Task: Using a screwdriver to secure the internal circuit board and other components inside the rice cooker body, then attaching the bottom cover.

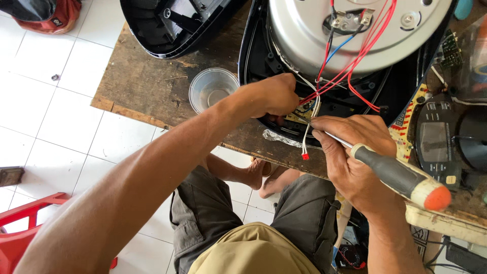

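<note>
A: What lies at the centre of the figure?

B: An opened rice cooker, inverted on a worn wooden table, towards the far right. Its silver metal base is exposed, and its black bottom cover lies apart at far left. Red, blue and white wires run from a terminal on the metal base down to the near rim of the black housing.

A: And the hands?

B: The left hand is curled closed, its fingertips pinching the wire bundle at the near rim. The right hand, just beside it, is closed around a screwdriver with a dark grip and orange cap; the shaft points towards the same spot, though the tip is hidden behind the fingers.

A: How far does the work appear to stand?

B: Judging by the layout, disassembly is done: cover off, wiring bared. A white lead with a small red connector hangs free, so the wiring seems unfinished, and the cover remains to be refitted.

A: Surroundings?

B: A clear plastic cup stands near the left hand; a control panel with a display lies at right; a red plastic chair is at near left.
</note>
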